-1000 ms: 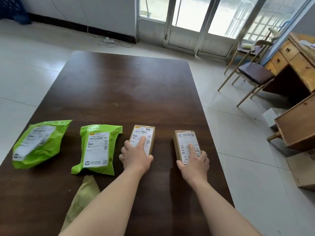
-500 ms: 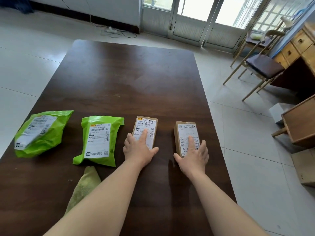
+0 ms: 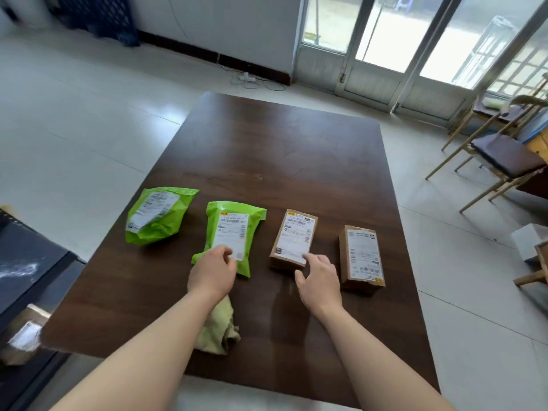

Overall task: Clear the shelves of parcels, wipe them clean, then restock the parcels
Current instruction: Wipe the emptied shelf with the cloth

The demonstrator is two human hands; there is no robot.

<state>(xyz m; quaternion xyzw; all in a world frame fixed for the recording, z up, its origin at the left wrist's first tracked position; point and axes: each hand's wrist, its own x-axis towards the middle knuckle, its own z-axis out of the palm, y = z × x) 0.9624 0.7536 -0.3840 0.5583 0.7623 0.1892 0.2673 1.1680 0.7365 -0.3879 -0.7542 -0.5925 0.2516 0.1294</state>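
Observation:
Four parcels lie in a row on a dark wooden table [image 3: 281,149]. From the left they are a green bag parcel [image 3: 157,215], a second green bag parcel [image 3: 234,232], a cardboard box [image 3: 295,235] and another cardboard box [image 3: 360,256]. My left hand [image 3: 213,269] rests with bent fingers on the near end of the second green bag. My right hand [image 3: 320,280] touches the near edge of the left cardboard box with its fingertips, thumb spread. A crumpled yellow-green cloth [image 3: 221,330] lies on the table under my left wrist.
A dark shelf unit [image 3: 29,256] stands at the left, with a brown parcel [image 3: 20,342] at its near corner. Chairs [image 3: 504,155] and a white box [image 3: 527,244] on the floor are to the right. Glass doors are at the back.
Both hands left the two cardboard boxes and shifted left: the left hand to the second green bag, the right hand to the left box. The view swung left, showing the shelf.

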